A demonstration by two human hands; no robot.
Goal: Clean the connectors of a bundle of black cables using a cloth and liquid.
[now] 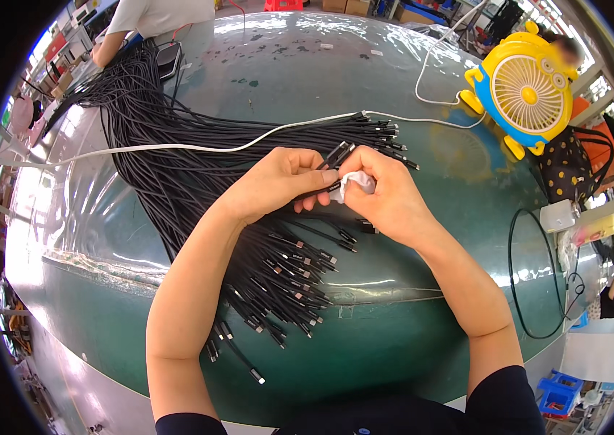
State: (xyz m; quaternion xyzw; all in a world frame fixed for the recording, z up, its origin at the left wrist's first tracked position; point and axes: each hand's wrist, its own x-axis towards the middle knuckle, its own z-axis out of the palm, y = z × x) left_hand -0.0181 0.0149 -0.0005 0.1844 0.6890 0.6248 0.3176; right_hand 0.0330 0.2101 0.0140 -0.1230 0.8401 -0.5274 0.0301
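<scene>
My left hand (pixel 281 181) is closed on a black cable, pinching it just behind its plug end (pixel 339 154). My right hand (pixel 386 190) presses a crumpled white cloth (pixel 357 185) against a cable connector close to the left fingertips. Whether one or two plug ends lie between the hands I cannot tell. Beneath both forearms spreads a large bundle of black cables (pixel 155 156). Their metal-tipped plugs fan out in one group (pixel 292 268) nearer to me and another (pixel 386 134) beyond my hands.
A white cord (pixel 176 147) crosses over the bundle. At the right stands a yellow and blue cartoon-shaped fan (pixel 528 94), with a dark dotted bag (pixel 571 170) beside it. A black cable loop (pixel 513 275) hangs at the table's right edge. Another person (pixel 151 18) is at the far left.
</scene>
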